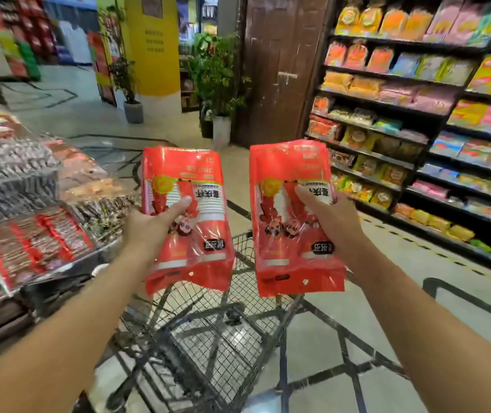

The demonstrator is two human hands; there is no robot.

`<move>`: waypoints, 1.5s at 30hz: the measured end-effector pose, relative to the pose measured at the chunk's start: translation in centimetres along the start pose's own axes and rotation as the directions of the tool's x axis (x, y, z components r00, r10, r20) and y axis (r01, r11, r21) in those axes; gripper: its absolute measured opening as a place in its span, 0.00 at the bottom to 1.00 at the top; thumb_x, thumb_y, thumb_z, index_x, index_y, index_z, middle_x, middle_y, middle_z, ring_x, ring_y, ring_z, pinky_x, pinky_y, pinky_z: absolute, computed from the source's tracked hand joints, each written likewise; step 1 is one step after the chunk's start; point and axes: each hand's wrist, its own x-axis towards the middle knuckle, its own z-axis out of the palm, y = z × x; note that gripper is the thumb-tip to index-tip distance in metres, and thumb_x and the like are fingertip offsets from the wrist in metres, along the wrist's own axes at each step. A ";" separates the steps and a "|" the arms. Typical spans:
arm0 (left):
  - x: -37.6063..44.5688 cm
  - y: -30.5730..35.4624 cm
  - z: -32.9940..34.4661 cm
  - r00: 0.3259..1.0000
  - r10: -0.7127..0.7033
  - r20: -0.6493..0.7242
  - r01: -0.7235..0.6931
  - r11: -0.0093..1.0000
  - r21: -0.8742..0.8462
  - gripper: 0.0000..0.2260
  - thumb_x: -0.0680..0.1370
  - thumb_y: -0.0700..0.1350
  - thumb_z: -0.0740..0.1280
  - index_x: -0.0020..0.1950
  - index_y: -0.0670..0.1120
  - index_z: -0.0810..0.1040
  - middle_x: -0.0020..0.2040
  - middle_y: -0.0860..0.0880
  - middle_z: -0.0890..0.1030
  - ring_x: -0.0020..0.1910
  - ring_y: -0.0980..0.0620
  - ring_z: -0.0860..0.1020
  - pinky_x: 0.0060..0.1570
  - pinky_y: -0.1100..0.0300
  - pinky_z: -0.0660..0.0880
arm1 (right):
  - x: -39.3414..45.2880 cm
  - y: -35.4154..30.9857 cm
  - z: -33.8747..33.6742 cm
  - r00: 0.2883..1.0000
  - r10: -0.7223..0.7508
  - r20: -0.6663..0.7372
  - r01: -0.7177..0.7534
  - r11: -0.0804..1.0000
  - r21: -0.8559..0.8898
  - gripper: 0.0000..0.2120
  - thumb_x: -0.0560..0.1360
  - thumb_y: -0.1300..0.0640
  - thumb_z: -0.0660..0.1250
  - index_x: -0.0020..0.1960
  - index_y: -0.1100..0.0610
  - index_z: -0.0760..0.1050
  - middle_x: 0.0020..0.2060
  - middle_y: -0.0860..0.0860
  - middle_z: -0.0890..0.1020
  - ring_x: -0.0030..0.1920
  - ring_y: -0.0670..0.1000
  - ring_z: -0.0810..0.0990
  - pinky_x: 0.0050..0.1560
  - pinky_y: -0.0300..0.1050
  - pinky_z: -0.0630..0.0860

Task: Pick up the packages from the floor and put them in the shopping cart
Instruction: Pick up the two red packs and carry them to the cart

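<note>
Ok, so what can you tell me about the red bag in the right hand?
The right bag is a shiny red plastic packet with clear parts that seem to show stacked white cups. Its print is upside down: a yellow badge, cartoon faces, a black label. The right hand grips its side, thumb across the front. It is held nearly upright in the air above the cart, apart from the left bag.
</note>
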 end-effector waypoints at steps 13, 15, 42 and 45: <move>11.0 -9.1 8.9 0.962 -0.105 -0.253 0.112 0.994 0.013 0.39 0.56 0.64 0.85 0.63 0.51 0.83 0.53 0.49 0.89 0.51 0.44 0.87 0.56 0.41 0.82 | 20.5 14.8 5.3 0.927 0.177 0.331 -0.172 0.984 -0.045 0.33 0.60 0.31 0.82 0.58 0.48 0.82 0.48 0.52 0.89 0.48 0.58 0.89 0.53 0.65 0.84; 11.4 -11.3 10.1 0.939 -0.161 -0.304 0.169 0.986 -0.001 0.36 0.60 0.61 0.84 0.64 0.48 0.82 0.53 0.48 0.88 0.52 0.45 0.86 0.54 0.49 0.82 | 22.9 17.6 5.9 0.893 0.220 0.392 -0.211 0.975 -0.066 0.29 0.63 0.36 0.82 0.58 0.49 0.82 0.47 0.52 0.90 0.47 0.56 0.90 0.51 0.58 0.86; 16.3 -56.1 12.2 0.542 -0.440 -0.716 0.687 0.723 0.075 0.31 0.69 0.59 0.82 0.63 0.47 0.73 0.44 0.48 0.87 0.43 0.45 0.84 0.44 0.52 0.78 | 25.1 63.6 20.6 0.628 0.634 0.451 -0.296 0.731 -0.614 0.45 0.51 0.24 0.79 0.59 0.44 0.67 0.54 0.52 0.86 0.48 0.52 0.86 0.57 0.56 0.81; 16.5 -58.1 13.0 0.541 -0.449 -0.711 0.702 0.707 0.088 0.30 0.73 0.61 0.77 0.67 0.49 0.69 0.42 0.53 0.84 0.45 0.42 0.84 0.47 0.49 0.78 | 24.7 64.7 20.7 0.646 0.606 0.465 -0.213 0.727 -0.653 0.36 0.63 0.31 0.79 0.60 0.45 0.65 0.52 0.45 0.84 0.55 0.53 0.85 0.62 0.55 0.79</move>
